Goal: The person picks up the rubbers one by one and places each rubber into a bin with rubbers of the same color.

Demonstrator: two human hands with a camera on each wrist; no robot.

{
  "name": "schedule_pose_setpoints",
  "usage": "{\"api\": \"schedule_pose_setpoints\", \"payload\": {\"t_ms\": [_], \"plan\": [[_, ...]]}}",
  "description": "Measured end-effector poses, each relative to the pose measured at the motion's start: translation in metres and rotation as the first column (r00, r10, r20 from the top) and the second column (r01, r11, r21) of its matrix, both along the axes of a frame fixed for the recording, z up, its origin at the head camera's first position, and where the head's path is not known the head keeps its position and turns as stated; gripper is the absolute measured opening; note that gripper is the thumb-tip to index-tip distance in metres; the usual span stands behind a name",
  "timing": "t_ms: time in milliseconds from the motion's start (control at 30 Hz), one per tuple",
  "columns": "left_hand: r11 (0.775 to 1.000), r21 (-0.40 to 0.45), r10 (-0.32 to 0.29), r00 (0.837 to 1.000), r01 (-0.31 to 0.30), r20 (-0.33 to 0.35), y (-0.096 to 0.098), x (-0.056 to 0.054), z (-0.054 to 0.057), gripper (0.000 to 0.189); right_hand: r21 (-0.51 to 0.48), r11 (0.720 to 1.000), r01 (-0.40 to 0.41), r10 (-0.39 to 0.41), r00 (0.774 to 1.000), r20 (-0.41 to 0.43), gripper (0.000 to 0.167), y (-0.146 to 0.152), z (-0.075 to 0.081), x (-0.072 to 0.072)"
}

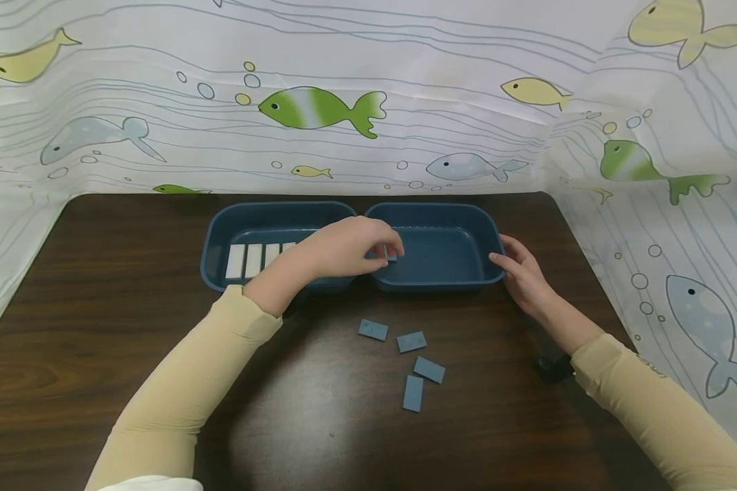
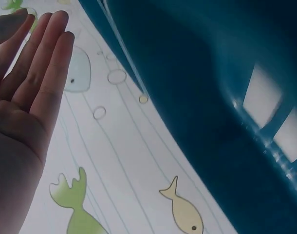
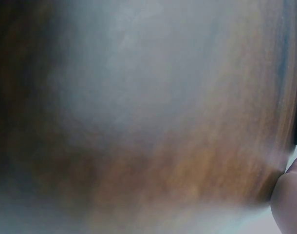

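My left hand (image 1: 359, 245) reaches over the near left end of the right blue bin (image 1: 442, 281). A small grey-blue tile (image 1: 391, 254) shows between its thumb and fingertips, partly covered by them. The left wrist view shows the long fingers (image 2: 48, 73) straight, with no tile against them. My right hand (image 1: 524, 273) grips the right end of that bin, thumb over the rim and fingers along the outside. Only a bit of this hand (image 3: 289, 202) enters the right wrist view. Several grey-blue tiles (image 1: 411, 341) lie scattered on the dark wooden table (image 1: 307, 409).
The left blue bin (image 1: 282, 206) stands beside the right one and holds a row of white tiles (image 1: 236, 261), partly behind my left forearm. A white curtain (image 1: 221, 150) printed with fish rises behind the table and along its sides.
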State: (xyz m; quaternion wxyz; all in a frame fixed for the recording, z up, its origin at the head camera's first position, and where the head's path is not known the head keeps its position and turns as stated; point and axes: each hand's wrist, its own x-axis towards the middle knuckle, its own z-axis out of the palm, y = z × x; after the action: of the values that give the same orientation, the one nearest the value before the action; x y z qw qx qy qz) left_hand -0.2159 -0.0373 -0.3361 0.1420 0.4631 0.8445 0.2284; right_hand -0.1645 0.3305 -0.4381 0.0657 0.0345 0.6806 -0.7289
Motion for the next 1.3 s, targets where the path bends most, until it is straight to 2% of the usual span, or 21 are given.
{"api": "schedule_pose_setpoints", "payload": {"t_ms": [233, 367, 500, 900, 1133, 1300], "plan": [[0.998, 0.055, 0.009, 0.999, -0.007, -0.036, -0.008, 0.023, -0.014, 0.021, -0.016, 1.0, -0.001, 0.001, 1.0, -0.002, 0.029, 0.0, -0.001, 0.0], [0.993, 0.12, 0.016, 0.999, -0.01, -0.048, -0.013, 0.034, -0.022, 0.019, -0.026, 1.0, -0.003, 0.003, 1.0, -0.01, 0.029, 0.0, -0.002, 0.0], [0.99, 0.14, 0.017, 0.999, -0.009, -0.052, -0.018, 0.043, -0.029, 0.019, -0.041, 0.999, -0.007, 0.006, 1.0, -0.017, 0.029, 0.0, -0.002, 0.0], [0.999, 0.046, -0.01, 0.999, 0.012, -0.041, -0.024, 0.061, -0.052, 0.023, -0.014, 1.0, -0.005, 0.005, 1.0, -0.01, 0.028, 0.0, -0.002, -0.002], [0.998, -0.049, -0.036, 0.999, 0.035, -0.004, -0.022, 0.062, -0.062, 0.022, 0.012, 1.0, 0.0, 0.0, 1.0, 0.002, 0.028, 0.0, 0.0, -0.002], [0.997, -0.07, -0.041, 0.999, 0.041, 0.005, -0.02, 0.06, -0.068, 0.023, 0.01, 1.0, 0.004, -0.004, 1.0, 0.003, 0.028, 0.0, 0.0, -0.002]]}}
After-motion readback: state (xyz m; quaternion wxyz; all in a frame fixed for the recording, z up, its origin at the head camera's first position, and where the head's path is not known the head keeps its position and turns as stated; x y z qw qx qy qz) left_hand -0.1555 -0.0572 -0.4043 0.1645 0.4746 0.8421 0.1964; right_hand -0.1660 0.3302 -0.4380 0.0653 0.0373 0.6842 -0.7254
